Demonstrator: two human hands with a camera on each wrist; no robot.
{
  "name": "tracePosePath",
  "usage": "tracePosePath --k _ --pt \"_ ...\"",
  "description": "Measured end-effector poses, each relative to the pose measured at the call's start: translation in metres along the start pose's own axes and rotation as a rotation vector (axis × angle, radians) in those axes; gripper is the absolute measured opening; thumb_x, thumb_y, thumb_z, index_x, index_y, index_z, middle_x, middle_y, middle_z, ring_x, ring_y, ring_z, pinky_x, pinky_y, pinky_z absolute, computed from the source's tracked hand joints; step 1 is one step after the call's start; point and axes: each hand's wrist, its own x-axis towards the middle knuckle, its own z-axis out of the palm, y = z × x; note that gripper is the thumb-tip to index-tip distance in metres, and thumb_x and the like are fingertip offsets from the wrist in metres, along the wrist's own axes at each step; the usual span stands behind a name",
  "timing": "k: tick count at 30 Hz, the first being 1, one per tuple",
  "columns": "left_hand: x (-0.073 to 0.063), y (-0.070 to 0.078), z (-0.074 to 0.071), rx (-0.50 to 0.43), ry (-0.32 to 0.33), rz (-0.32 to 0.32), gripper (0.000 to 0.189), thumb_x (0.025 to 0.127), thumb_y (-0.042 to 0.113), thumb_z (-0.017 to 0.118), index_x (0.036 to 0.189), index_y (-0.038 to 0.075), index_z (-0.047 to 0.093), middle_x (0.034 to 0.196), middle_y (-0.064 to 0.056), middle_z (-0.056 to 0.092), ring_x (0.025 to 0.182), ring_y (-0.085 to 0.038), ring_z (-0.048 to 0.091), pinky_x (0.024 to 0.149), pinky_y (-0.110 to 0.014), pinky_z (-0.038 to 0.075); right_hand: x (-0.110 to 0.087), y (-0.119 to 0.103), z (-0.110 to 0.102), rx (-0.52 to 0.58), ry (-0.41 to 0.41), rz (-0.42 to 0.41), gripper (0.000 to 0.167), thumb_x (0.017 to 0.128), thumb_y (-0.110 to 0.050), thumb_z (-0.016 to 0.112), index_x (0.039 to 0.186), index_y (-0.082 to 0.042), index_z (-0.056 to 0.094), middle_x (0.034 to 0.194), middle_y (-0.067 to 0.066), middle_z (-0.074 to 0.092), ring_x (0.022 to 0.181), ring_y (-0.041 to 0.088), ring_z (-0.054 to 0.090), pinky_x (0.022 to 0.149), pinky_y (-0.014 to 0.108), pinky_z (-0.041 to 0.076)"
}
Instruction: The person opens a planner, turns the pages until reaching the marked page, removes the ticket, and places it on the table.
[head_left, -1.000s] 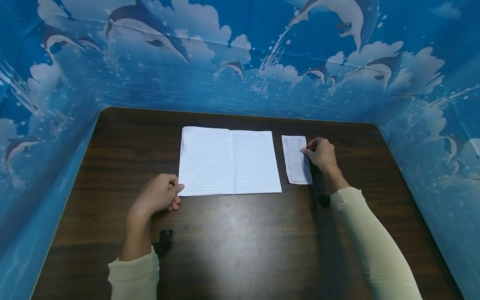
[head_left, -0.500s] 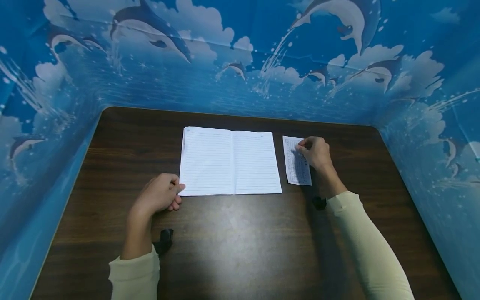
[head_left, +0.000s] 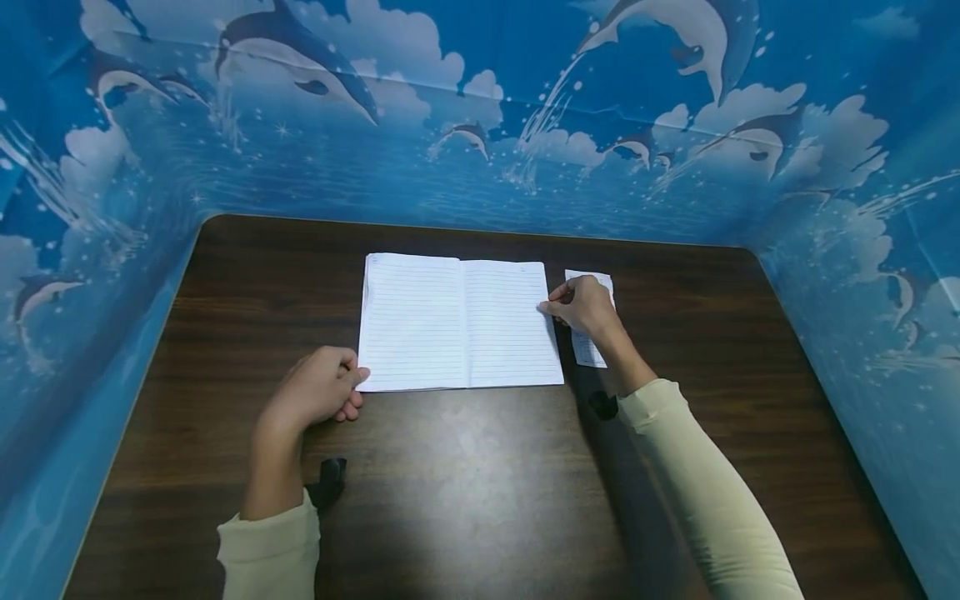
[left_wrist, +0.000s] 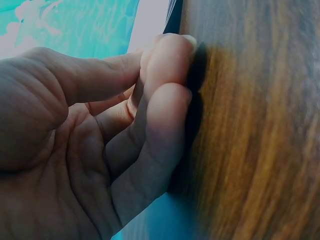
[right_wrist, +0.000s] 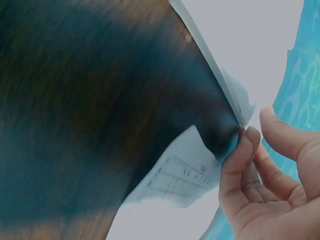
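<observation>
An open ruled notebook [head_left: 412, 325] lies on the table, its two visible pages bare of writing. My left hand [head_left: 322, 385] pinches its lower left corner, thumb on top; in the left wrist view the curled fingers [left_wrist: 167, 107] lie close to the wood. My right hand [head_left: 588, 307] is at the notebook's right edge, the thumb over the page. In the right wrist view, the curled fingertips [right_wrist: 245, 142] are right at the page edge, where the sheets bend a little. Partly hidden beneath the right hand lies a slip of paper [head_left: 588, 350] with a printed table.
The dark wood table [head_left: 480, 483] has rounded far corners. A blue dolphin-print cloth [head_left: 480, 167] walls it in at the back and both sides. Black wrist devices, such as the left one [head_left: 327, 482], sit at each sleeve cuff.
My right hand has moved left from the printed slip, across it, to the notebook's right edge. The slip stays on the table. My left hand has kept its place at the notebook corner.
</observation>
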Motion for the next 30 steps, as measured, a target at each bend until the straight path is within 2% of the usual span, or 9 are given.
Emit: tracePosePath --k 8,16,20,24,30 --pt "0.003 0.004 0.005 0.003 -0.006 0.009 0.021 0.112 0.014 0.055 0.099 0.000 0.063 0.077 -0.007 0.069 0.063 -0.015 0.067 0.057 -0.028 0.057 0.000 0.007 0.004 -0.026 0.061 0.026 0.024 0.098 -0.023 0.082 0.107 -0.001 0.078 0.099 0.018 0.077 0.077 0.020 0.066 0.067 0.029 0.050" --pt "0.002 0.002 0.000 0.023 -0.007 0.025 0.020 0.112 0.012 0.055 0.098 -0.001 0.062 0.077 -0.007 0.069 0.062 -0.015 0.067 0.057 -0.029 0.057 0.000 -0.002 0.010 0.006 0.097 0.053 0.023 0.096 -0.019 0.084 0.107 0.001 0.079 0.103 0.019 0.078 0.079 0.022 0.066 0.071 0.032 0.054" --pt "-0.001 0.009 -0.004 0.040 -0.012 0.039 0.021 0.112 0.012 0.055 0.097 -0.002 0.062 0.077 -0.008 0.069 0.063 -0.015 0.067 0.058 -0.029 0.058 0.000 -0.006 0.008 0.036 0.138 0.095 0.021 0.094 -0.018 0.086 0.104 -0.001 0.080 0.100 0.018 0.078 0.078 0.021 0.064 0.071 0.033 0.052" --pt "-0.004 0.011 -0.007 0.056 -0.006 0.028 0.020 0.112 0.010 0.055 0.096 -0.002 0.060 0.077 -0.009 0.069 0.063 -0.016 0.067 0.058 -0.030 0.058 0.000 -0.009 0.010 0.084 0.155 0.121 0.019 0.092 -0.018 0.087 0.101 -0.002 0.081 0.096 0.017 0.079 0.076 0.020 0.066 0.068 0.032 0.051" --pt "-0.009 0.010 -0.001 0.067 0.001 0.006 0.021 0.111 0.008 0.055 0.094 -0.003 0.060 0.078 -0.011 0.069 0.065 -0.017 0.068 0.062 -0.032 0.059 -0.004 -0.009 0.017 0.106 0.183 0.152 0.014 0.095 -0.016 0.084 0.098 -0.004 0.081 0.091 0.016 0.080 0.075 0.021 0.070 0.067 0.032 0.052"
